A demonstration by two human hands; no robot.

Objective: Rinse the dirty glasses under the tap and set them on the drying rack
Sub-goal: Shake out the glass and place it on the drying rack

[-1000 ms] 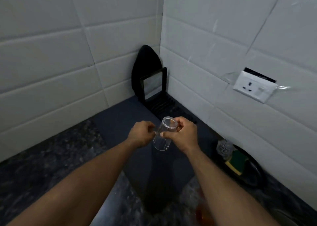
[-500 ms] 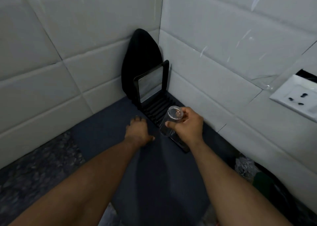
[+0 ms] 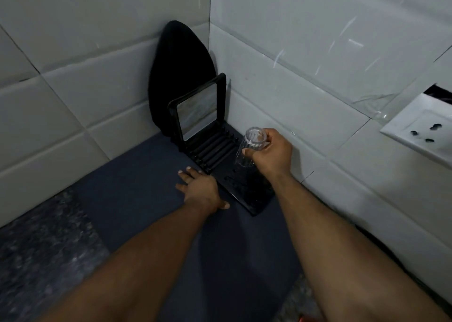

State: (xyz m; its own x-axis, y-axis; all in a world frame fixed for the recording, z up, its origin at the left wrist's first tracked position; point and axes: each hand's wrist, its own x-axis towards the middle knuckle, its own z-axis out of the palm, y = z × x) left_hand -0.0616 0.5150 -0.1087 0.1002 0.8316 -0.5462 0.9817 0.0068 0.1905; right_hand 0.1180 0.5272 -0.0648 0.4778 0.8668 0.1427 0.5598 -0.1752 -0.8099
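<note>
Glass (image 3: 250, 150), clear and ribbed, hangs base-up over the black drying rack (image 3: 241, 189), pinched near its base by the right hand (image 3: 271, 151). The left hand (image 3: 201, 191) lies flat, fingers spread, on the dark mat (image 3: 137, 194) at the rack's 8 o'clock edge. A wet glass held by so little could slip and strike the rack's pegs. Set down tilted, it might tip toward the tiled wall (image 3: 305, 116) at 3 o'clock, or knock the framed tray (image 3: 197, 112) standing at 11 o'clock.
</note>
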